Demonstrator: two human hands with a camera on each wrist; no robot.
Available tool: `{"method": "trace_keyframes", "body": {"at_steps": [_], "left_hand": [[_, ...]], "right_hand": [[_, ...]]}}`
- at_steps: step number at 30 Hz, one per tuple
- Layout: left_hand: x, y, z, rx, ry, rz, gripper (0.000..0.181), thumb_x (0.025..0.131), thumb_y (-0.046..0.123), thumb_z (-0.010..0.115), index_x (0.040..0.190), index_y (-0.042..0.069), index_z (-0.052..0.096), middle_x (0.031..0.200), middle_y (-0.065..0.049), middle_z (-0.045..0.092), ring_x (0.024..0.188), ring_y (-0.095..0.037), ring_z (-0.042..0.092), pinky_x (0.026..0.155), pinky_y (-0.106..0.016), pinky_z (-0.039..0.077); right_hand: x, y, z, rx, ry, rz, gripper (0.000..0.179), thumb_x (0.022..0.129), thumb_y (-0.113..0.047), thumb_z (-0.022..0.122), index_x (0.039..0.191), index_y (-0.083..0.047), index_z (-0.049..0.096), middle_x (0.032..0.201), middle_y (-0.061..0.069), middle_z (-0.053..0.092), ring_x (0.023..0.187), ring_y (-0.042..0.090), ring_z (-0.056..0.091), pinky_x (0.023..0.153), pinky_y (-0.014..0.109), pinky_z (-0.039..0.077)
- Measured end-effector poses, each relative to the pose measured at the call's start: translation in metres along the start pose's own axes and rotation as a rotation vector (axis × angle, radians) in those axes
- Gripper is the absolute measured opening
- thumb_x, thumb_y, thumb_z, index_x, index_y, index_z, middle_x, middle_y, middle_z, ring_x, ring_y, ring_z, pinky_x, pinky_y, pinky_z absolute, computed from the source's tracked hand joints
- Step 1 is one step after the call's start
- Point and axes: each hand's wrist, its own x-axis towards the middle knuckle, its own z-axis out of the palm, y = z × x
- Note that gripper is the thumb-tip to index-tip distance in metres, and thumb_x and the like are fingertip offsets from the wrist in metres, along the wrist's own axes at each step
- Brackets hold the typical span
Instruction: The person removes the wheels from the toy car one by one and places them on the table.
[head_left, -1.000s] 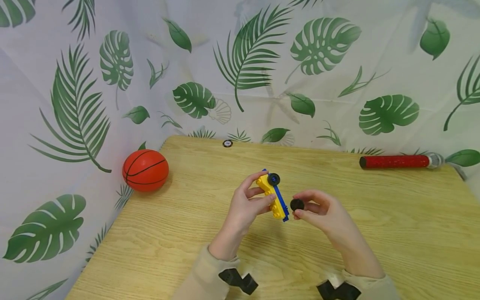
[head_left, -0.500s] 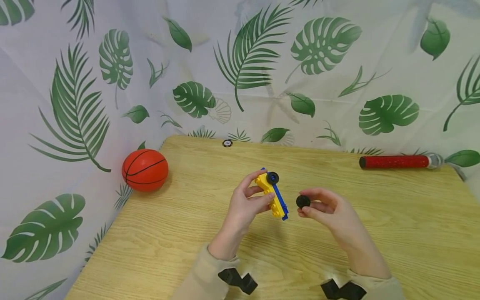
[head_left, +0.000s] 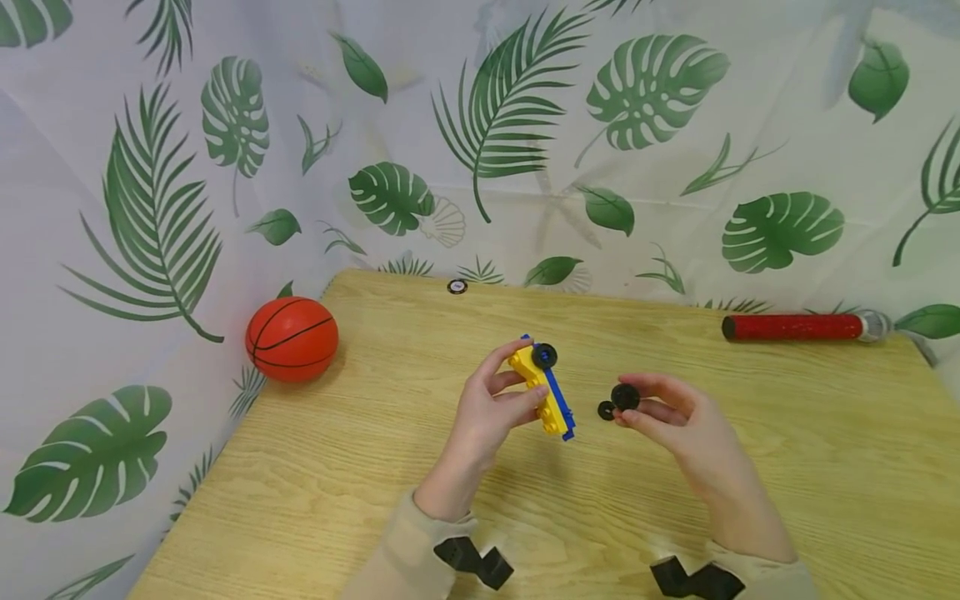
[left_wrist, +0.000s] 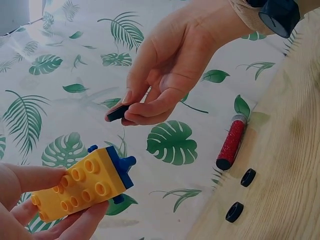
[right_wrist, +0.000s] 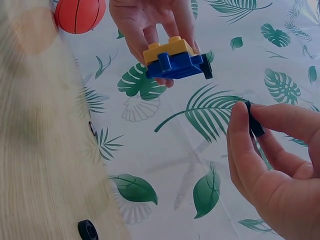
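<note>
My left hand (head_left: 480, 417) grips a toy car (head_left: 551, 400) of yellow studded blocks on a blue base, tilted above the table. One black wheel (head_left: 544, 356) is fitted at its upper end in the head view; bare blue axle stubs (left_wrist: 131, 161) show at the end facing the left wrist camera. A short way to the right, my right hand (head_left: 686, 429) pinches a loose black wheel (head_left: 625, 397) between thumb and fingertips, apart from the car. Two more black wheels, one nearer (left_wrist: 234, 212) and one farther (left_wrist: 248, 177), stand out on the table in the left wrist view.
An orange basketball (head_left: 292, 340) sits at the table's left edge. Along the back right lies a red microphone (head_left: 795, 327), and a small black-and-white disc (head_left: 457, 287) is by the back edge. A leaf-print cloth (head_left: 525, 125) hangs behind the wooden table (head_left: 337, 483).
My right hand has drawn back to the right, away from the car, with the wheel still pinched. A wheel on the table now shows beside it. My left hand has barely moved.
</note>
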Motion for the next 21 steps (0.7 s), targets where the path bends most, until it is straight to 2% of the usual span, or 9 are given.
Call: {"method": "trace_keyframes", "body": {"at_steps": [8,14,21], "left_hand": [[-0.001,0.0,0.0,0.002,-0.011,0.006,0.057,0.089,-0.002,0.069,0.137,0.025,0.057,0.117,-0.017,0.066,0.093,-0.025,0.072,0.079,-0.041,0.061],[-0.001,0.001,0.0,0.0,-0.017,0.011,0.057,0.089,-0.003,0.069,0.137,0.026,0.058,0.117,-0.018,0.066,0.091,-0.024,0.072,0.079,-0.041,0.061],[-0.002,0.002,-0.001,-0.004,-0.018,0.012,0.059,0.089,-0.003,0.069,0.139,0.024,0.056,0.117,-0.017,0.065,0.09,-0.022,0.072,0.079,-0.041,0.061]], "right_hand": [[0.0,-0.001,-0.016,0.014,0.035,-0.011,0.037,0.092,0.01,0.06,0.12,-0.013,0.066,0.109,-0.008,0.07,0.091,0.008,0.073,0.082,0.02,0.058],[-0.004,-0.004,-0.028,0.001,0.074,0.024,0.036,0.092,0.006,0.062,0.121,-0.015,0.067,0.107,-0.009,0.071,0.089,0.008,0.073,0.083,0.016,0.056],[-0.009,-0.004,-0.039,0.023,0.102,-0.007,0.037,0.093,0.007,0.061,0.121,-0.016,0.068,0.107,-0.008,0.071,0.089,0.007,0.073,0.083,0.015,0.056]]}}
